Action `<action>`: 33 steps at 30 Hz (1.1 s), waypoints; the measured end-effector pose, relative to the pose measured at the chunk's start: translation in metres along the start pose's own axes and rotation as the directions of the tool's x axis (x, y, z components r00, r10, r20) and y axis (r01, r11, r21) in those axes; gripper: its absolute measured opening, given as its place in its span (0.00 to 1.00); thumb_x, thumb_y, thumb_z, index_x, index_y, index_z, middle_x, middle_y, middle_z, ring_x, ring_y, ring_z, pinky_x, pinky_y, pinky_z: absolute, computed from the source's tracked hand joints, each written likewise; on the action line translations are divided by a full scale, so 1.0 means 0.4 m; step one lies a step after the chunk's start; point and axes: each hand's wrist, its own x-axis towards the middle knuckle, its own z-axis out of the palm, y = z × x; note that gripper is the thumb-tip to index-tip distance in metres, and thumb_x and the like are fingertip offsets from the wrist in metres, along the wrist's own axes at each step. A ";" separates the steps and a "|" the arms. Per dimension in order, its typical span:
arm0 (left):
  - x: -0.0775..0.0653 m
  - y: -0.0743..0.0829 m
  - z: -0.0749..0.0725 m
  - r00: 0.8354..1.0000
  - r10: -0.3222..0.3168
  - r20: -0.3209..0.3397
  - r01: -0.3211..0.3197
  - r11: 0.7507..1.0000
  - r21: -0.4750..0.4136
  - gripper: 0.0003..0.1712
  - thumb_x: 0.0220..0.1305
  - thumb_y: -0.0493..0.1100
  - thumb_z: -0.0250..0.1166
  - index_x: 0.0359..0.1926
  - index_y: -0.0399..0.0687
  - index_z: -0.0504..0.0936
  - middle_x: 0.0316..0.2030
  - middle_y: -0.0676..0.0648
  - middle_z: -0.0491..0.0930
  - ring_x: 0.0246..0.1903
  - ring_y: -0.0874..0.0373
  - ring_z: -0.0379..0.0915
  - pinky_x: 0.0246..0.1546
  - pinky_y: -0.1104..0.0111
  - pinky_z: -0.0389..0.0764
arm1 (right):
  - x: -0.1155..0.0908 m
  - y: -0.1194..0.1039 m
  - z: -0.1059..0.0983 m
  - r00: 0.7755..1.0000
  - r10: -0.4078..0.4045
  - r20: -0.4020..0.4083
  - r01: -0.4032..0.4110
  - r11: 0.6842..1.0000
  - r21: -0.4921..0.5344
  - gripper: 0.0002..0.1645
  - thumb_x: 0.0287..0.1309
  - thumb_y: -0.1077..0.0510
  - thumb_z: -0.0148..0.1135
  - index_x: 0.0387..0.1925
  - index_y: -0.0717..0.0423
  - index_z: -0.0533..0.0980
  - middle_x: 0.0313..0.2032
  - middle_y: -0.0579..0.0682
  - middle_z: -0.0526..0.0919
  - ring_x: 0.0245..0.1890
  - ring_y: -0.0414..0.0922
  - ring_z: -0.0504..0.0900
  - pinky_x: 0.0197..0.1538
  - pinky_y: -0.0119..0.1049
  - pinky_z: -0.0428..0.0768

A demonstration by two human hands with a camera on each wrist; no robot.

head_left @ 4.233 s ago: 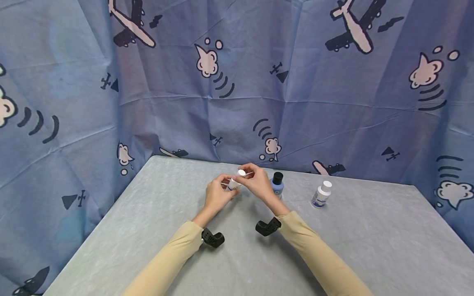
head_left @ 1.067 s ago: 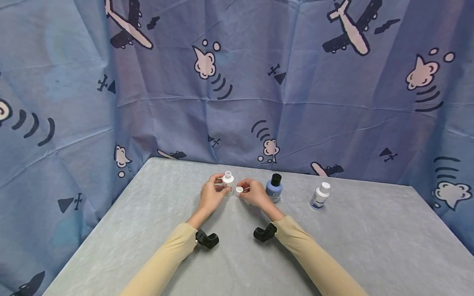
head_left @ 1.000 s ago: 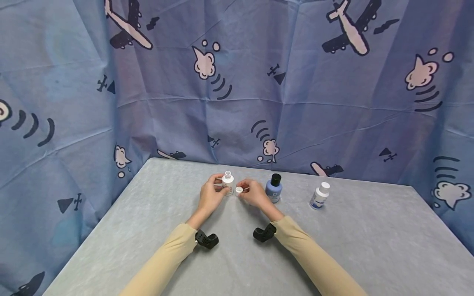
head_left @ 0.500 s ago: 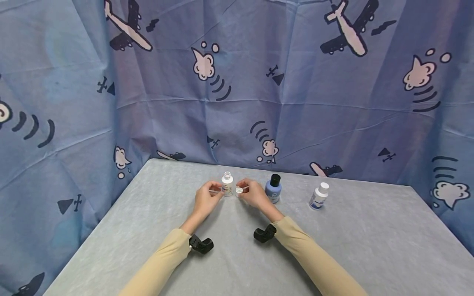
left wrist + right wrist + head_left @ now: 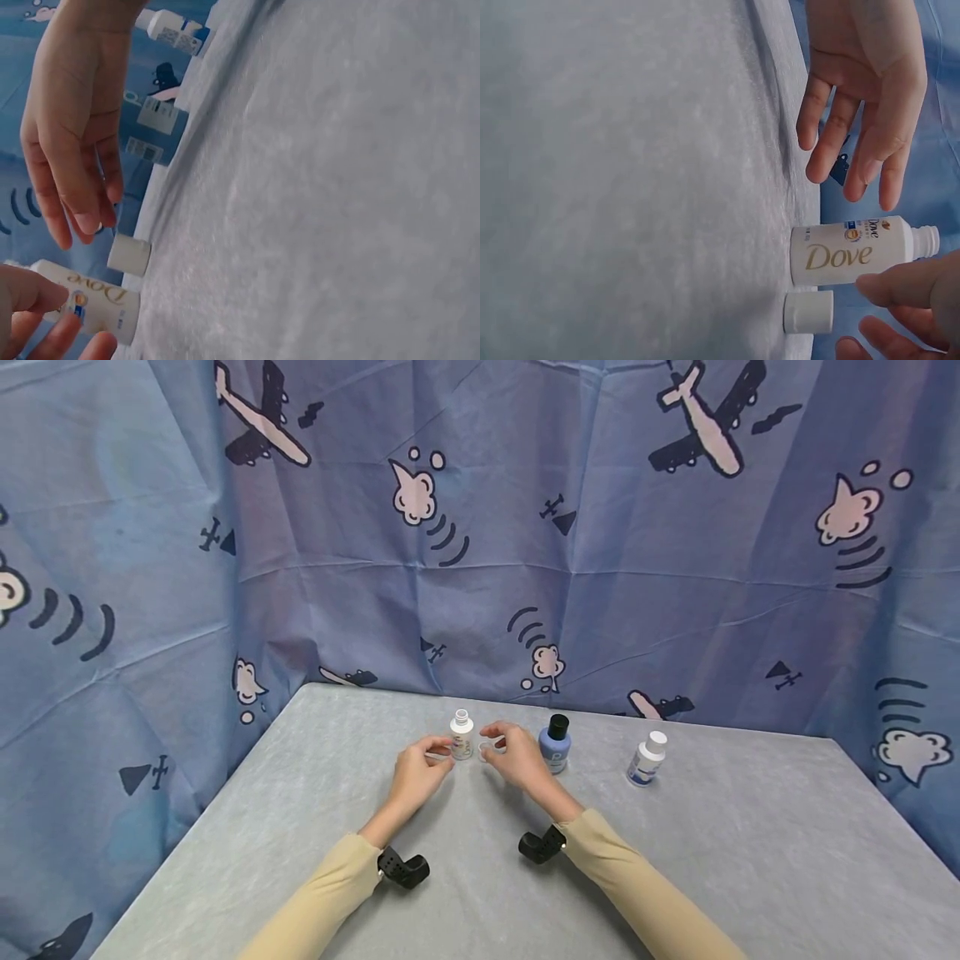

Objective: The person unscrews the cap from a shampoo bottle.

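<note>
Person, long-sleeved and bare-handed.
Left sleeve [image 5: 315,902] and right sleeve [image 5: 648,889] match: plain pale yellow-beige cloth, unpatterned, lightly creased, ending at the wrist. Left hand [image 5: 417,772] and right hand [image 5: 519,758] uncovered. Left wrist unit [image 5: 405,869] black, dotted with small holes, bent into a stubby, rounded end; right wrist unit [image 5: 542,846] black too, similarly angled.

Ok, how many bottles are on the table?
3: in the head view, the uncapped Dove bottle at left, the blue bottle in the middle, the white-capped bottle at right.
</note>
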 end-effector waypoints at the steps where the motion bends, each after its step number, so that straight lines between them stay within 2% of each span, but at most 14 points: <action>1: -0.002 0.002 0.000 1.000 0.001 0.006 -0.001 1.000 -0.003 0.16 0.54 0.33 0.66 0.46 0.41 0.84 0.39 0.40 0.85 0.31 0.53 0.83 0.31 0.69 0.81 | -0.004 -0.001 -0.002 1.000 -0.012 -0.006 0.012 1.000 -0.006 0.17 0.55 0.62 0.66 0.48 0.57 0.80 0.49 0.55 0.83 0.46 0.51 0.82 0.48 0.44 0.81; 9: -0.020 0.021 0.015 0.998 0.022 0.050 -0.021 0.999 -0.024 0.20 0.54 0.33 0.66 0.51 0.40 0.82 0.44 0.37 0.84 0.33 0.52 0.84 0.33 0.69 0.81 | -0.038 0.001 -0.031 0.995 -0.084 -0.056 0.083 0.996 -0.013 0.18 0.52 0.65 0.68 0.47 0.58 0.80 0.46 0.57 0.83 0.43 0.52 0.83 0.44 0.42 0.83; 16: -0.033 0.044 0.037 0.995 0.052 0.080 -0.046 0.996 -0.077 0.21 0.55 0.32 0.65 0.51 0.37 0.81 0.45 0.35 0.83 0.35 0.49 0.84 0.34 0.69 0.82 | -0.069 0.012 -0.051 0.989 -0.119 -0.089 0.118 0.993 -0.017 0.16 0.51 0.65 0.68 0.45 0.59 0.80 0.44 0.56 0.84 0.41 0.51 0.84 0.41 0.41 0.83; 25: -0.041 0.069 0.072 0.988 0.079 0.133 -0.066 0.992 -0.106 0.20 0.56 0.32 0.65 0.52 0.37 0.80 0.47 0.35 0.82 0.36 0.50 0.84 0.32 0.72 0.81 | -0.112 0.038 -0.086 0.973 -0.173 -0.153 0.168 0.985 -0.049 0.15 0.53 0.64 0.68 0.44 0.55 0.80 0.43 0.51 0.85 0.39 0.47 0.83 0.40 0.41 0.82; 33: -0.045 0.086 0.103 0.983 0.087 0.163 -0.064 0.989 -0.137 0.22 0.56 0.34 0.65 0.53 0.35 0.80 0.49 0.34 0.81 0.38 0.49 0.84 0.35 0.70 0.82 | -0.136 0.071 -0.113 0.965 -0.175 -0.197 0.174 0.985 -0.020 0.16 0.54 0.64 0.67 0.46 0.55 0.79 0.41 0.55 0.84 0.37 0.47 0.83 0.38 0.42 0.82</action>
